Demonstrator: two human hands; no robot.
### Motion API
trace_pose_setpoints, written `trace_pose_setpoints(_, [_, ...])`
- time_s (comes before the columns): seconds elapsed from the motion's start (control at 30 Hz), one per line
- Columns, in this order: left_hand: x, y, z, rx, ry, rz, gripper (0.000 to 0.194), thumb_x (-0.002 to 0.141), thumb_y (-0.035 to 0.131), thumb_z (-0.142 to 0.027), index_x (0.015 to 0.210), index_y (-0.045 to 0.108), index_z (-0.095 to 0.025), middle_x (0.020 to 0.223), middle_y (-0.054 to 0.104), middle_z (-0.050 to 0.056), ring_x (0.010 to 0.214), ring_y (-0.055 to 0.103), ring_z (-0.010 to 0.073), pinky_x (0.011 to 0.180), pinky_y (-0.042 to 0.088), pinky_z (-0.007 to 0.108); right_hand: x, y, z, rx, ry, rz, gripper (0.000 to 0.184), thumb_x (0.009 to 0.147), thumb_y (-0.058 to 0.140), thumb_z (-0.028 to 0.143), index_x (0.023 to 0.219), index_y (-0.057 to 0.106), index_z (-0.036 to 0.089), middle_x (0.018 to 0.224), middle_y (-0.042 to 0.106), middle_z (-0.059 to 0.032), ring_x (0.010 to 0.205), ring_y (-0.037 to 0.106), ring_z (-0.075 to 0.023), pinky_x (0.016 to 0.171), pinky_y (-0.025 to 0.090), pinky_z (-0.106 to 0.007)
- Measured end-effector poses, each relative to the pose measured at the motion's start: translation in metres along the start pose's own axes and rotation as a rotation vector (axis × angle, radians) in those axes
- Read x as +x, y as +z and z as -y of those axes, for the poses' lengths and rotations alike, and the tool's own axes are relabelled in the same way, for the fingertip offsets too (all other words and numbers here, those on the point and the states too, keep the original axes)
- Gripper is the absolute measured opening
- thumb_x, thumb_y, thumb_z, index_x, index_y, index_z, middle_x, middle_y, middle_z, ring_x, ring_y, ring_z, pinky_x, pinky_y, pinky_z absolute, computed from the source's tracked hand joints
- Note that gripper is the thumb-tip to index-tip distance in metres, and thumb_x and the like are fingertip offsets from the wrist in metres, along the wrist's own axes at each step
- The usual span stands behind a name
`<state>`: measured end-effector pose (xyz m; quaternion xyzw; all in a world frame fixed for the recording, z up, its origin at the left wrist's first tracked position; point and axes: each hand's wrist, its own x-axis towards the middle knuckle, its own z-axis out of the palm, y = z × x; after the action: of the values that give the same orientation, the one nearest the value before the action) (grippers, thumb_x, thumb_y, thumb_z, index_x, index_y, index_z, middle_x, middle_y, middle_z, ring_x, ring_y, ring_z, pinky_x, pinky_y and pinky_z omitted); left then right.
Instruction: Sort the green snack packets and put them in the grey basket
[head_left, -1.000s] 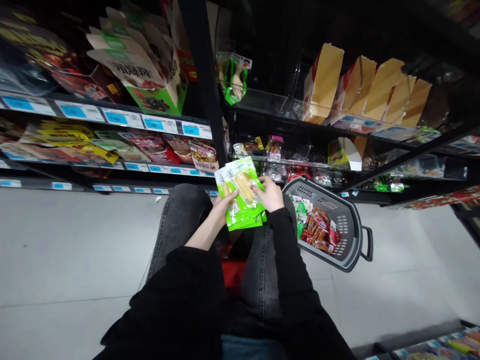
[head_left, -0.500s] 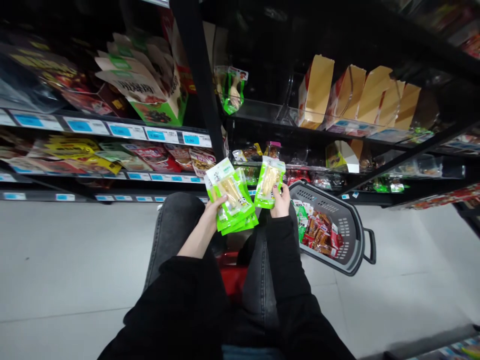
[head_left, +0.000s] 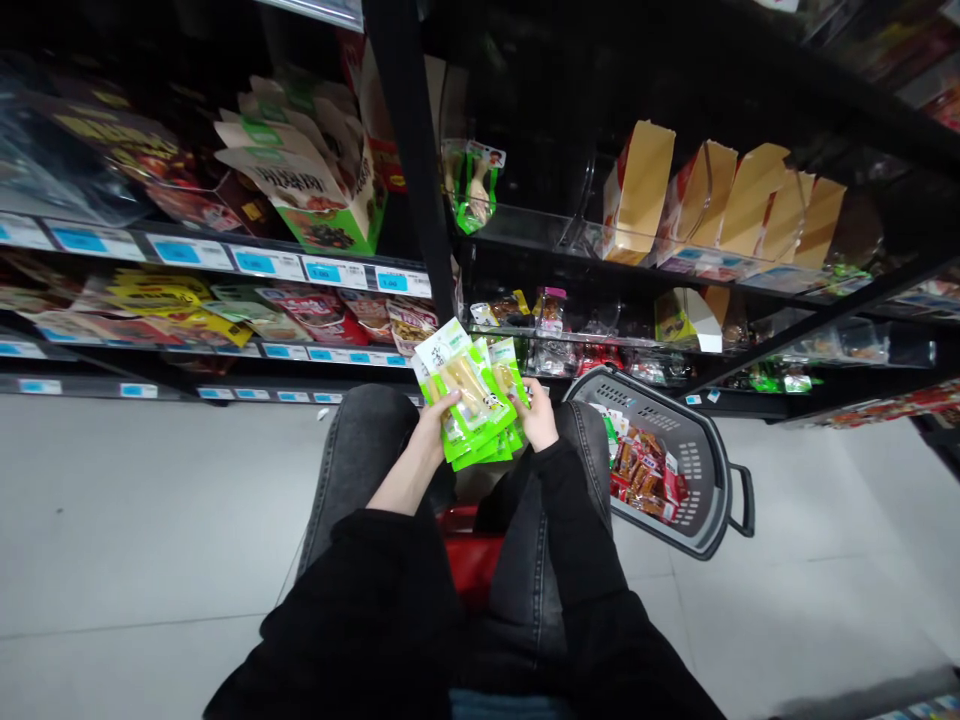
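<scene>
My left hand (head_left: 431,430) is closed round a fanned stack of green-and-white snack packets (head_left: 469,395), its thumb lying over the top one. Pale yellowish food shows through their clear windows. On the right side of the stack, my right hand (head_left: 537,412) pinches the edge of another snack packet (head_left: 507,370) of the same kind, which is partly tucked behind the others. Both hands are above my knees. Beyond my right knee a grey shopping basket (head_left: 709,520) stands on the floor, with red-wrapped snacks (head_left: 649,475) and a few green-and-white packets inside.
Ahead, black shelves (head_left: 409,130) carry bagged snacks and open display boxes (head_left: 637,190). A green packet (head_left: 476,190) hangs over a shelf edge. Price tags (head_left: 266,262) line the left shelves. Something red (head_left: 472,565) is beneath me on the pale tiled floor (head_left: 150,520).
My right hand has moved left, bringing its packet from apart to against the stack in my left hand. The view has shifted slightly, and my right knee has swung outward over the basket's near edge.
</scene>
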<state>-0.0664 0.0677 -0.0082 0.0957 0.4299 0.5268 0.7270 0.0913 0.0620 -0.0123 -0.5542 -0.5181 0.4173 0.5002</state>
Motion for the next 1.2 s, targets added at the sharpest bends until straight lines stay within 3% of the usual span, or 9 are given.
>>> trace_pose_setpoints(0.17, [-0.002,0.0,0.002,-0.025,-0.027,-0.003,0.041,0.066,0.062,-0.013,0.107,0.058,-0.01,0.077,0.071,0.009,0.068,0.068,0.0243,0.073,0.056,0.038,-0.001,0.001,-0.009,0.066,-0.028,0.147,0.027,0.072,0.054,0.036,0.093,0.052,0.02,0.09,0.063,-0.0033,0.08,0.059,-0.0164,0.076,0.047,-0.03])
trace_pose_setpoints(0.3, [0.001,-0.001,0.004,0.023,-0.039,0.035,0.046,0.064,0.065,-0.01,0.109,0.056,-0.009,0.078,0.071,0.01,0.07,0.068,0.0251,0.072,0.056,0.038,-0.003,0.002,-0.01,-0.049,0.0,0.248,0.023,0.072,0.053,0.039,0.084,0.057,0.02,0.078,0.063,-0.0019,0.077,0.058,-0.0175,0.075,0.045,-0.03])
trace_pose_setpoints(0.43, [0.006,-0.002,0.009,0.053,-0.07,0.042,0.044,0.064,0.066,-0.011,0.107,0.057,-0.007,0.076,0.071,0.011,0.068,0.068,0.0254,0.07,0.056,0.038,-0.006,0.002,-0.003,-0.258,0.166,0.036,0.035,0.081,0.036,0.046,0.074,0.058,0.02,0.07,0.062,-0.0029,0.073,0.057,-0.0184,0.07,0.043,-0.03])
trace_pose_setpoints(0.57, [0.007,-0.001,0.014,0.083,-0.092,0.062,0.045,0.063,0.067,-0.012,0.107,0.057,-0.007,0.078,0.071,0.012,0.07,0.068,0.0258,0.07,0.056,0.038,-0.006,-0.001,0.005,-0.239,0.131,-0.229,0.042,0.083,0.03,0.05,0.079,0.058,0.019,0.074,0.062,-0.0038,0.07,0.055,-0.0156,0.067,0.042,-0.027])
trace_pose_setpoints(0.67, [0.004,0.001,0.016,0.148,-0.084,0.056,0.049,0.06,0.07,-0.011,0.107,0.058,-0.007,0.08,0.071,0.012,0.072,0.068,0.026,0.07,0.056,0.037,-0.003,-0.006,0.006,-0.109,0.122,-0.181,0.037,0.077,0.041,0.051,0.081,0.057,0.018,0.065,0.058,0.0003,0.059,0.051,-0.0119,0.059,0.041,-0.024])
trace_pose_setpoints(0.8, [0.002,0.002,0.021,0.231,-0.067,0.107,0.053,0.056,0.075,-0.013,0.106,0.059,-0.01,0.085,0.071,0.012,0.074,0.068,0.0269,0.07,0.056,0.037,-0.001,-0.013,0.002,-0.199,0.164,-0.076,0.031,0.057,0.066,0.045,0.07,0.053,0.019,0.053,0.049,0.007,0.051,0.045,-0.0093,0.054,0.036,-0.021])
trace_pose_setpoints(0.93, [0.002,0.004,0.023,0.191,-0.082,0.104,0.049,0.058,0.073,-0.013,0.105,0.06,-0.01,0.087,0.071,0.012,0.076,0.068,0.026,0.07,0.056,0.036,0.0,-0.016,-0.002,-0.146,0.145,-0.081,0.025,0.064,0.06,0.041,0.068,0.049,0.019,0.052,0.045,0.0082,0.05,0.041,-0.0083,0.054,0.034,-0.021])
trace_pose_setpoints(1.07, [0.004,0.006,0.019,0.116,-0.098,0.074,0.045,0.061,0.069,-0.009,0.105,0.06,-0.01,0.081,0.071,0.01,0.07,0.068,0.0229,0.07,0.056,0.033,0.002,-0.022,0.001,-0.015,0.031,-0.184,0.021,0.069,0.056,0.037,0.069,0.043,0.02,0.058,0.042,0.0074,0.054,0.04,-0.0081,0.058,0.036,-0.021])
trace_pose_setpoints(1.2, [0.005,0.004,0.015,0.079,-0.14,0.062,0.043,0.063,0.066,-0.008,0.105,0.058,-0.008,0.075,0.071,0.009,0.064,0.068,0.0222,0.067,0.056,0.034,0.0,-0.042,0.011,0.381,0.018,-0.244,0.026,0.069,0.058,0.036,0.089,0.047,0.024,0.082,0.054,0.0032,0.069,0.051,-0.0108,0.066,0.042,-0.025])
